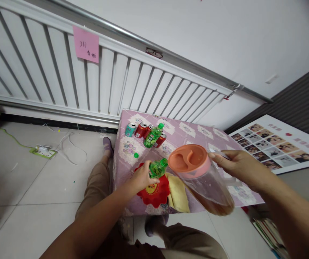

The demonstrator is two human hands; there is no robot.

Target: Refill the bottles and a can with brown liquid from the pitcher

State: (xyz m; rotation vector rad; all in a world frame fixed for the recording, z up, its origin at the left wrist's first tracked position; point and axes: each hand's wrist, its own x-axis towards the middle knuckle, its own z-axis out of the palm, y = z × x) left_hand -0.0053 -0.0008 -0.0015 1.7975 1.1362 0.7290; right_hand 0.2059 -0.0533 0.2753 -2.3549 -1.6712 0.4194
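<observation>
The floral-clothed table (205,138) stands against a white radiator (135,86), and over the 12 o'clock part of its red scalloped dish (155,196) your left hand (140,178) has its fingers wrapped round a tilted green bottle (157,169). Your right hand (232,165) grasps the handle of a clear pitcher (210,190) holding brown liquid, its orange lid (189,158) leaning toward the bottle's neck. From the dish, a yellow cloth (178,196) lies at 3 o'clock, a green cap (136,155) at 11, and an upright bottle (153,136) among cans (140,130) near 12.
</observation>
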